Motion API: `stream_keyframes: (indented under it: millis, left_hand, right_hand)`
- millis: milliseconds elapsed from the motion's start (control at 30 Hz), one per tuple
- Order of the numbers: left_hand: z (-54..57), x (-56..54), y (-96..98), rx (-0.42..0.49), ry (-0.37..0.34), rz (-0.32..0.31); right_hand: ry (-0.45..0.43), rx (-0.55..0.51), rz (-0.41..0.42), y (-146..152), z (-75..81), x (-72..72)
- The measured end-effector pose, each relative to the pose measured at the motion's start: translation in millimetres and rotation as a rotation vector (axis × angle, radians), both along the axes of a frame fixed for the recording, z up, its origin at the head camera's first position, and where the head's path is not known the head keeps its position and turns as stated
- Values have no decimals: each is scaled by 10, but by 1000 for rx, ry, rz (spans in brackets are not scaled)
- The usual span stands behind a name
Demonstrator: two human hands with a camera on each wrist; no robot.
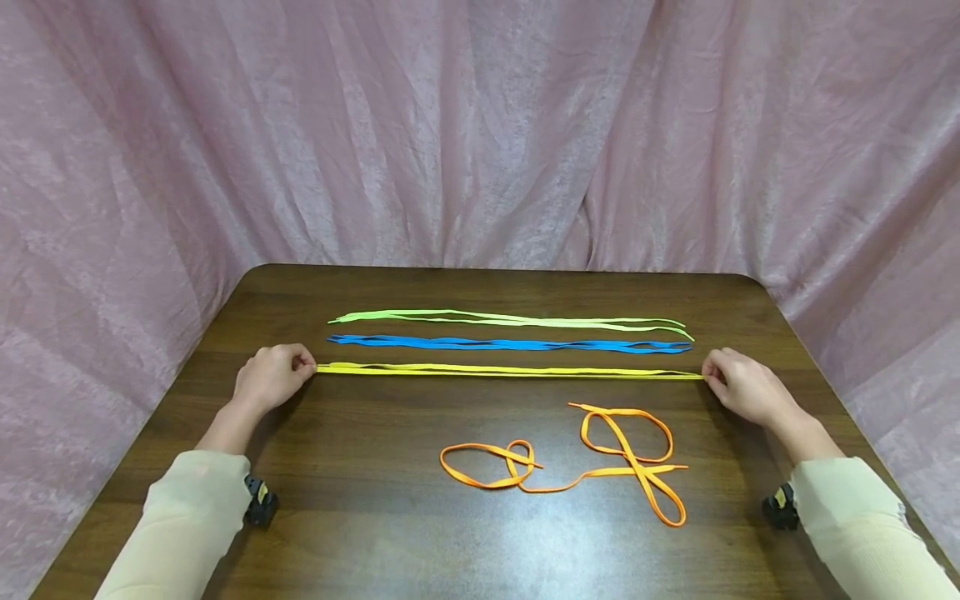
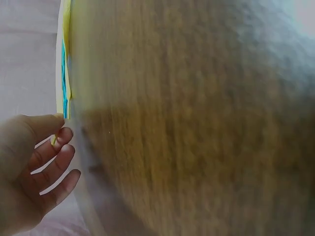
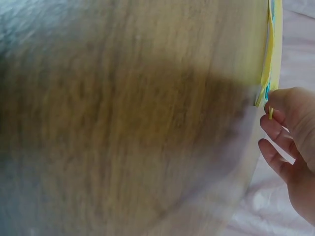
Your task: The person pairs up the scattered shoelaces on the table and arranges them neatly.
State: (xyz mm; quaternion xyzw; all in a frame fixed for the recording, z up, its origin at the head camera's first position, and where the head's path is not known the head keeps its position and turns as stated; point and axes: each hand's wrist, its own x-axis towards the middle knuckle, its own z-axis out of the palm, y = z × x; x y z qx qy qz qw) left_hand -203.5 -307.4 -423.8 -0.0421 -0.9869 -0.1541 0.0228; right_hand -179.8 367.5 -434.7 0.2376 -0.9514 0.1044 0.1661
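A yellow shoelace, folded into several strands, stretches straight across the table from hand to hand. My left hand pinches its left end between thumb and index finger; a short yellow tip pokes out below the pinch in the left wrist view. At the other end my right hand pinches the lace the same way, its remaining fingers loosely bent. Just beyond lies a blue shoelace, also in lengthwise strands, and behind that a light green shoelace. Nearer me, an orange shoelace lies in loose loops.
The dark wooden table has rounded far corners. A pink velvet curtain hangs behind it and along both sides. Small black cameras sit on the left wrist and right wrist.
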Motion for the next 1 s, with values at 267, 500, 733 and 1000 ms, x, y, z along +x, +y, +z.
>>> stream_keyframes:
  millis: [267,500,733,1000]
  left_hand:
    - [22,-53,25,7,-2,6]
    - [10,-75,34,4,-13,4]
    - [-16,-80,61,2,-31,5]
    - [-26,-91,103,-4,-34,15]
  right_hand:
    - [-20,-3,-39,9,-27,-56]
    - [-43,13,-46,5,-50,-67]
    - [-57,23,-55,-3,-58,-54]
    - [-89,19,-75,-24,-45,-52]
